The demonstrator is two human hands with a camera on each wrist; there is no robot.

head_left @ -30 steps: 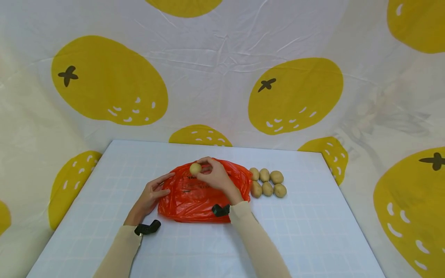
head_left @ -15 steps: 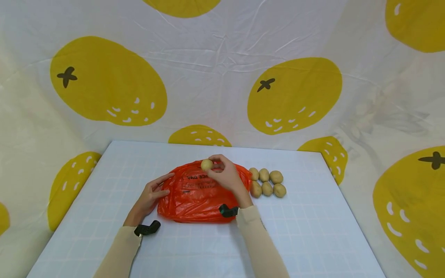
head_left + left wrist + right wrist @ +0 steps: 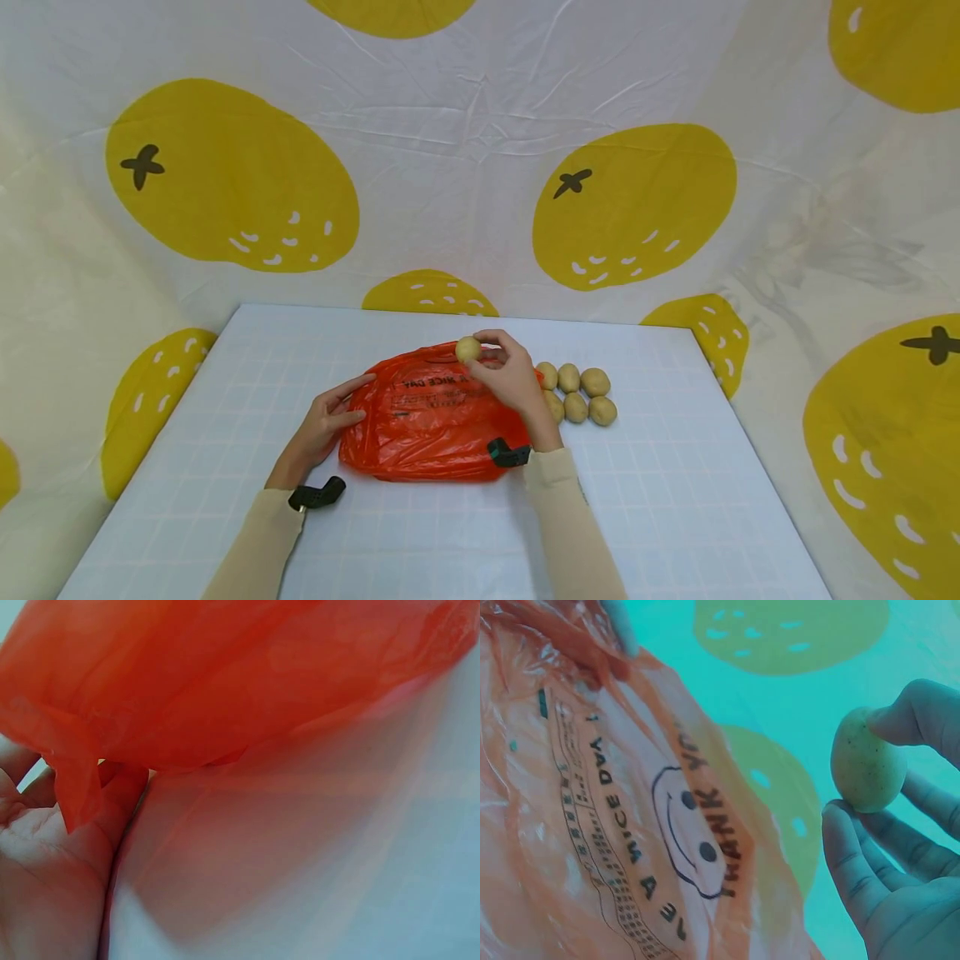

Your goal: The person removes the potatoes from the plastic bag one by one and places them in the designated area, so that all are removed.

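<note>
A red plastic bag (image 3: 431, 417) with dark printing lies spread on the table. My left hand (image 3: 327, 422) holds its left end, thumb on the near side and fingers farther back. In the left wrist view a flap of the bag (image 3: 225, 682) hangs over the left hand (image 3: 52, 862), hiding most fingertips. My right hand (image 3: 516, 383) pinches a small, pale, speckled potato (image 3: 866, 761) between thumb and fingertips. That potato (image 3: 468, 350) is above the bag's far right part. Smiley and lettering show on the bag in the right wrist view.
Beside the bag's right end, several potatoes (image 3: 576, 407) stand in two short rows; the bag and right hand partly cover the leftmost ones. The pale table (image 3: 675, 500) is backed by a white cloth (image 3: 450, 192) with big yellow fruit prints.
My right hand has moved right across the bag with the potato still pinched, uncovering more of the printing. The left hand stays at the bag's left end.
</note>
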